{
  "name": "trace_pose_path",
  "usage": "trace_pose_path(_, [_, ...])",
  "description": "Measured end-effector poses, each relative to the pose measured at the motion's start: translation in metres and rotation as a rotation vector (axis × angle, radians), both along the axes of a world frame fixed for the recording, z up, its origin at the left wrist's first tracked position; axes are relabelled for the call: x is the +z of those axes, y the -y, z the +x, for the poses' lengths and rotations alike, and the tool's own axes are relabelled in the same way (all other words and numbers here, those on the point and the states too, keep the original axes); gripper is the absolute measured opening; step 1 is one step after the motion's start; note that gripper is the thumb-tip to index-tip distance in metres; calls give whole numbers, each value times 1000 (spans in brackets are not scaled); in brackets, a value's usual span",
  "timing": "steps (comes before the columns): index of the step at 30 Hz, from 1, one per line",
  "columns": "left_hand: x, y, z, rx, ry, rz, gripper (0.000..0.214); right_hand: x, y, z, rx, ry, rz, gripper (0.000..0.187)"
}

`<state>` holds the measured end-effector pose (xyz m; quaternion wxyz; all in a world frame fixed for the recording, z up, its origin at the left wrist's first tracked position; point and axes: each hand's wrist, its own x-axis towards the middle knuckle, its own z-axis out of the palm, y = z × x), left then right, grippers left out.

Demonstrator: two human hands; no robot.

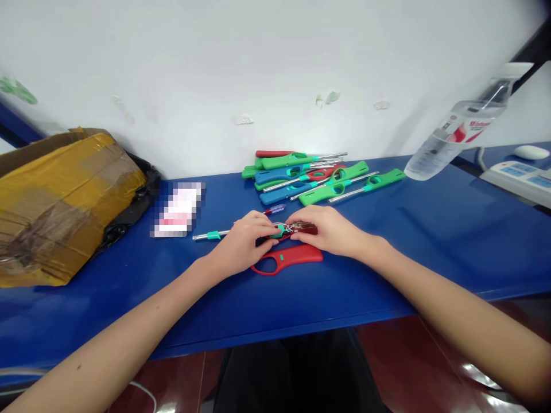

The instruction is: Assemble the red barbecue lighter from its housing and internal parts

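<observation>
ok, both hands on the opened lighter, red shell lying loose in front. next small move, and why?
Probably lift the red shell half onto the open lighter body. The left hand and right hand both pinch the exposed insides, the shell lies loose just in front of them on the blue table, and the finished lighters behind are all closed.

I see a blue table (pixel 430 229) running along a white wall (pixel 258 57) that carries scuffs and bits of torn tape. The light is even and soft. Below the table's front edge, a glossy reddish-brown floor (pixel 408 367) shows pale reflections. A dark blue frame crosses the upper right corner.
</observation>
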<state>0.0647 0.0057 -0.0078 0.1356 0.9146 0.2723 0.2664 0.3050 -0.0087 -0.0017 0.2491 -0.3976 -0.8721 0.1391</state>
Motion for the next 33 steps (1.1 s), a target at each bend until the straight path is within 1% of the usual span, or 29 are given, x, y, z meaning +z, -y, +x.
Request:
trace_pose_path(5, [2, 1, 0, 25, -20, -29, 18, -1, 0, 0, 0, 5, -3, 22])
trace_pose_path(8, [2, 1, 0, 22, -24, -46, 18, -1, 1, 1, 1, -2, 13, 26])
trace_pose_path(10, [2, 1, 0, 40, -20, -64, 18, -2, 1, 1, 25, -5, 33, 28])
trace_pose_path(14, [-1, 3, 0, 124, 18, -152, 16, -1, 2, 2, 95, 44, 77, 31])
trace_pose_path(17, [-3, 3, 0, 128, 51, -185, 17, -1, 2, 2, 103, 78, 86, 32])
trace_pose_path(20, [-3, 2, -1, 111, 39, -158, 11, -1, 2, 3, 104, 71, 77, 32])
trace_pose_path(22, [-3, 1, -2, 86, 28, -128, 11, -2, 1, 3, 100, 61, 78, 30])
trace_pose_path(25, [-3, -2, -3, 57, 42, -22, 15, -3, 1, 3, 92, 51, 82, 27])
trace_pose_path(28, [-3, -3, -3, 59, 38, 65, 13, -1, 2, 2, 64, 41, 58, 29])
trace_pose_path(30, [-4, -4, -3, 57, 28, 55, 12, 2, 2, 1, 50, 28, 29, 32])
trace_pose_path(33, [-3, -5, -2, 68, 40, -9, 12, 6, 2, 0, 59, 25, 3, 29])
